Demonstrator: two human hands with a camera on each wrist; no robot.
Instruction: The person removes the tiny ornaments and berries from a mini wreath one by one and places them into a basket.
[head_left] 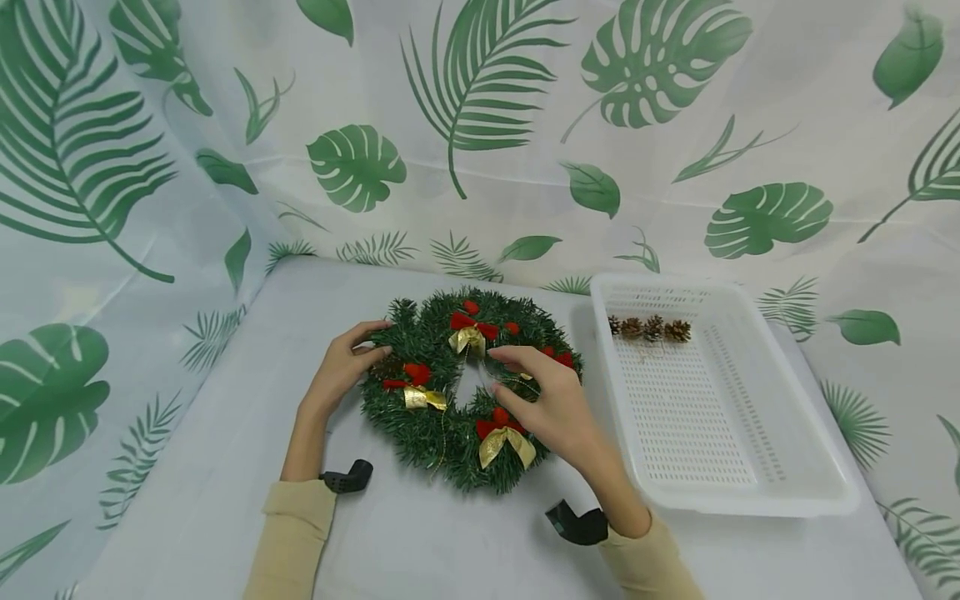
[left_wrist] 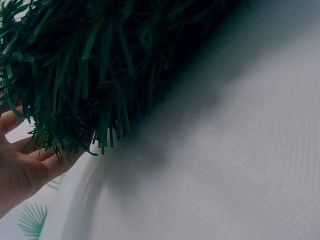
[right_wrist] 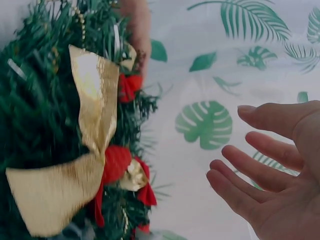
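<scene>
A green tinsel Christmas wreath [head_left: 420, 437] lies on the table, trimmed with red and gold bows [head_left: 506, 442] and a thin gold bead string. At its left edge, my left hand [head_left: 341, 367] holds the rim between thumb and fingers, beside a small brown piece that looks like a pine cone [head_left: 386, 367]. In the left wrist view the tinsel partly hides those fingers [left_wrist: 45, 160]. My right hand [head_left: 551, 404] hovers over the wreath's centre and right side, thumb and fingers apart. The right wrist view shows nothing between its fingers [right_wrist: 250, 170].
A white perforated plastic basket [head_left: 757, 492] stands to the right of the wreath. Several pine cones [head_left: 654, 328] lie in a row near its far end. Leaf-print cloth [head_left: 510, 217] hangs behind the table [head_left: 225, 467] and at its sides.
</scene>
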